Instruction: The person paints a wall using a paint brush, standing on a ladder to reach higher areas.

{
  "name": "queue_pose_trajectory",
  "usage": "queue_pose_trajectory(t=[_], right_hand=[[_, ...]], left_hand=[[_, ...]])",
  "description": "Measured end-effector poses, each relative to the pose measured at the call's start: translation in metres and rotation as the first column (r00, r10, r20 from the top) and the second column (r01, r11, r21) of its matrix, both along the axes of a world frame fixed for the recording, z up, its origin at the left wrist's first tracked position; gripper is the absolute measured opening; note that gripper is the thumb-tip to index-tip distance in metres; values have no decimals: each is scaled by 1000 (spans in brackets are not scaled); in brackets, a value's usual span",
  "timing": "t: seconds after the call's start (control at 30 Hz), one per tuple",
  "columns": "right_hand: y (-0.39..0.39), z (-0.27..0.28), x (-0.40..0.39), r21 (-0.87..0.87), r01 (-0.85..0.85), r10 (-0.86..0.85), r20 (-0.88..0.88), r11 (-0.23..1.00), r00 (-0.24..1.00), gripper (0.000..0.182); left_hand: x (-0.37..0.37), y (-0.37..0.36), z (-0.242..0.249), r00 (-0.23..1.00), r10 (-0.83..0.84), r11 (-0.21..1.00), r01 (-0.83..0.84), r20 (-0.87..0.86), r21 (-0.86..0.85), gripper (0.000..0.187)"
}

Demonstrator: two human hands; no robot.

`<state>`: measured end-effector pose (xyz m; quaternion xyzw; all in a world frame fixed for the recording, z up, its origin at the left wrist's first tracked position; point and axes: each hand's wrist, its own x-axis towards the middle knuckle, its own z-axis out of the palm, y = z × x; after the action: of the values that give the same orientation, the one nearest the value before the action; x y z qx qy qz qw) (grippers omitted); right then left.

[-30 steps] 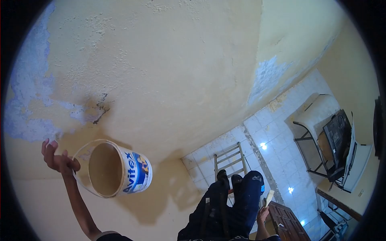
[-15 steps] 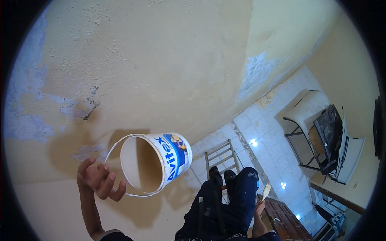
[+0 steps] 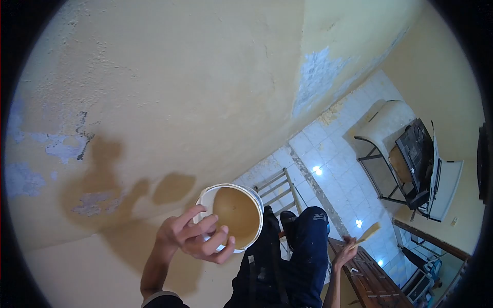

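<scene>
My left hand is at the near rim of a white paint bucket, its fingers bent and spread in front of the opening. The bucket hangs in the air from this hand; its handle is mostly hidden behind the fingers. Tan liquid shows inside, below the rim. Off to the right, my right hand is closed around the handle end of a paintbrush with pale, cream-coloured bristles pointing up and right, apart from the bucket.
A wall with peeling patches fills the left and top. Below my legs stands a ladder on the tiled floor. A chair bearing black items is at right, and a brown wooden door lies below it.
The bucket has come rightward and down, nearer my legs, and turned so its opening faces me. My left hand moved along with it. My right hand and the paintbrush rose and shifted right.
</scene>
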<state>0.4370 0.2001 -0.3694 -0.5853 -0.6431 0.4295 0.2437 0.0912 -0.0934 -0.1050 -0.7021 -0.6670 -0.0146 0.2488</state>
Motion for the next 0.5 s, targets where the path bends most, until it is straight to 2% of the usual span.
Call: queue_pose_trajectory(t=[0.07, 0.1, 0.17, 0.2, 0.23, 0.27, 0.3, 0.4, 0.43, 0.47, 0.5], right_hand=[[8, 57, -50, 95, -68, 94, -300, 993, 949, 49], [5, 86, -72, 99, -63, 90, -301, 993, 949, 49], [-13, 138, -109, 0, -339, 284, -548, 941, 787, 49], [-24, 155, -125, -25, -472, 388, -531, 881, 753, 50], [-36, 166, -139, -51, -594, 488, -516, 803, 704, 51], [-48, 173, -153, -111, -661, 521, -525, 742, 673, 50], [-59, 178, -163, -167, -720, 550, -538, 673, 639, 49], [-75, 179, -178, -262, -798, 565, -590, 543, 578, 42], [-80, 190, -183, -326, -776, 486, -632, 540, 604, 39], [-83, 195, -186, -334, -785, 459, -666, 522, 588, 38], [-86, 199, -186, -340, -794, 431, -698, 504, 572, 37]], left_hand=[[10, 12, -22, 990, 35, 997, -44, 133, 60, 35], [11, 20, -31, 991, 29, 997, -38, 131, 64, 35], [9, 35, -47, 971, -93, 975, 44, 220, 218, 40], [8, 41, -55, 941, -164, 957, 78, 297, 280, 47], [6, 47, -56, 941, -164, 957, 78, 296, 281, 47], [5, 53, -57, 879, -206, 948, 71, 430, 310, 48], [4, 57, -58, 842, -229, 943, 67, 488, 326, 49], [1, 63, -65, 654, -246, 937, -29, 716, 348, 51], [1, 65, -68, 595, -244, 936, -61, 765, 347, 51], [-1, 70, -70, 711, -250, 909, -60, 657, 412, 51], [-2, 75, -68, 761, -262, 891, -46, 593, 452, 52]])
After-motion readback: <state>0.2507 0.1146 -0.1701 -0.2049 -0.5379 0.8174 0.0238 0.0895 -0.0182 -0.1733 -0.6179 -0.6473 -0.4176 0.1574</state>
